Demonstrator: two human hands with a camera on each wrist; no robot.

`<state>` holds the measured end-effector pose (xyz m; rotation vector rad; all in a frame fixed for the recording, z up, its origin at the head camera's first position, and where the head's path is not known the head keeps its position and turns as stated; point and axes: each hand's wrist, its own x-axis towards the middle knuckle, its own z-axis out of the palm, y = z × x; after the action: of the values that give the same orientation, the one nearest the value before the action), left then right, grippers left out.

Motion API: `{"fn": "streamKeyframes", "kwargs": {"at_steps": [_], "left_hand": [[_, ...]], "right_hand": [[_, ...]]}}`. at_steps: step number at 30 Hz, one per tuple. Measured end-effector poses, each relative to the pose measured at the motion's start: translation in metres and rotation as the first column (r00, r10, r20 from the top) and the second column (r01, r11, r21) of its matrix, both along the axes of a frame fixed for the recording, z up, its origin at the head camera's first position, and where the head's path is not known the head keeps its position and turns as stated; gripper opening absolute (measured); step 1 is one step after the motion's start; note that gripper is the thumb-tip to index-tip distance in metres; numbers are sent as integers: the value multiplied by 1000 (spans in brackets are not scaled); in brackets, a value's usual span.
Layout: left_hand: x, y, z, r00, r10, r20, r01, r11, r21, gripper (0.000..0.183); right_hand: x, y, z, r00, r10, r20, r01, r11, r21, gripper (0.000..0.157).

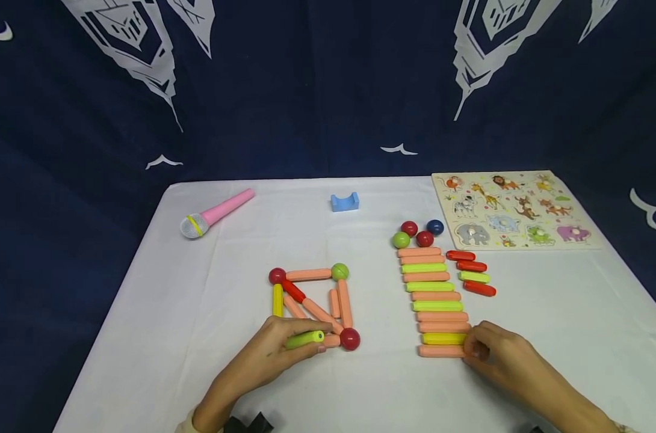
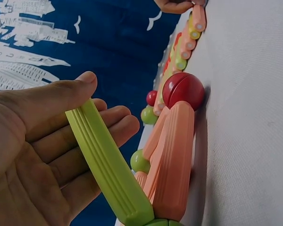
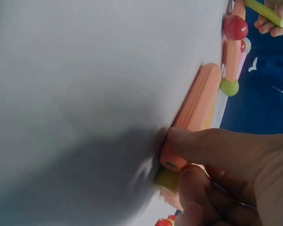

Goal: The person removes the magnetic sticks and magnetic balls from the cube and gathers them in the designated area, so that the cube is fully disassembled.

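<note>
My left hand [image 1: 271,347] holds a light green ridged stick [image 2: 108,165] with the thumb near its upper end. The stick stands slanted, its lower end at a green ball [image 2: 162,222] beside an orange stick [image 2: 174,165]. This belongs to a four-sided frame of sticks and balls, with a red ball [image 1: 350,339] at the near right and a diagonal made of a red stick [image 1: 293,291] and an orange one. My left hand covers the near left corner in the head view. My right hand [image 1: 501,350] pinches the end of the nearest orange stick [image 3: 198,101] in a row.
Beyond the row lie several red, green and blue balls [image 1: 435,227]. Short red and green sticks [image 1: 474,277] lie right of it, below an animal puzzle board [image 1: 514,210]. Farther back are a blue block [image 1: 345,202] and a pink toy microphone [image 1: 225,209].
</note>
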<state>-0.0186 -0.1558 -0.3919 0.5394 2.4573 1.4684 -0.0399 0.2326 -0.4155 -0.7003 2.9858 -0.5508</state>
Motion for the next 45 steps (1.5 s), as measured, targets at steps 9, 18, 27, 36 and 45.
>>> {"fn": "streamKeyframes", "kwargs": {"at_steps": [9, 18, 27, 36, 45], "left_hand": [[-1, -5, 2, 1000, 0, -10, 0, 999, -44, 31], [-2, -13, -2, 1000, -12, 0, 12, 999, -38, 29], [-5, -26, -5, 997, -83, 5, 83, 996, 13, 26], [-10, -53, -1, 995, -53, 82, 53, 999, 8, 30], [-8, -72, 1, 999, -15, 44, 20, 994, -107, 34]], "right_hand": [[6, -25, 22, 992, 102, 76, -92, 988, -122, 32], [7, -117, 50, 935, 352, 45, -323, 897, -303, 34], [2, -175, 43, 917, 396, -41, -384, 854, -351, 34], [-1, -187, 39, 909, 409, -78, -405, 829, -386, 24], [-3, -195, 46, 905, 425, -17, -404, 847, -345, 22]]}}
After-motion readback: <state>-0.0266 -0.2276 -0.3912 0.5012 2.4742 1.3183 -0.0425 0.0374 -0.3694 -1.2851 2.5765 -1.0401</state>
